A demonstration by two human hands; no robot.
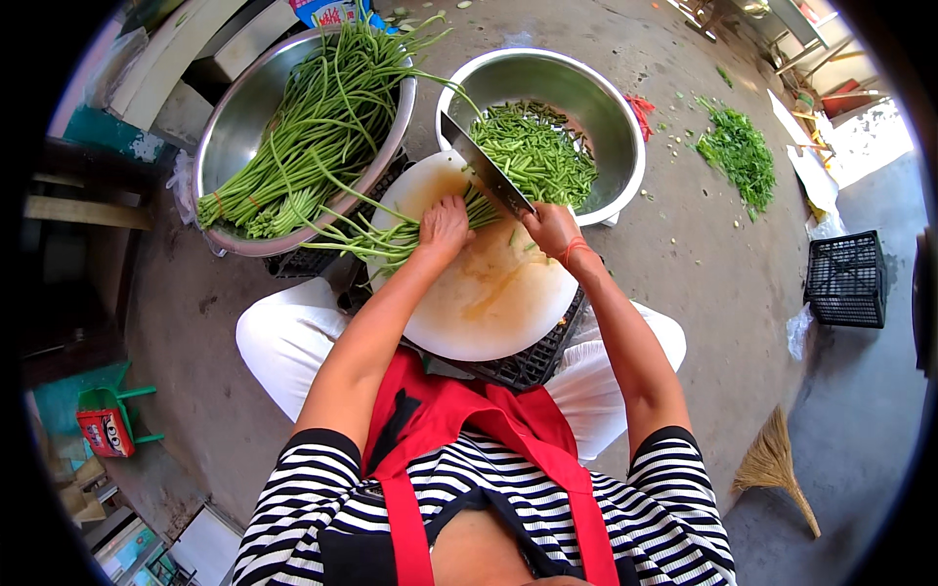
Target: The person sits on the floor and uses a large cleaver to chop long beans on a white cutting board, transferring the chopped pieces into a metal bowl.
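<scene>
My left hand (447,224) is closed over a bunch of long green beans (384,240), pressing them on a round white cutting board (489,313). In my right hand (555,230) is the handle of a cleaver (486,163), its wide dark blade pointing up and left across the beans' ends. Just beyond the board, a steel basin (619,127) holds cut bean pieces (535,146). To the left, a larger steel basin (227,137) is heaped with long uncut beans (327,117), some trailing over its rim toward the board.
A black plastic crate (532,365) supports the board. Leafy green trimmings (738,156) lie on the concrete floor at right, with another black crate (846,278) and a straw broom (779,467). A small green chair (109,415) stands at left.
</scene>
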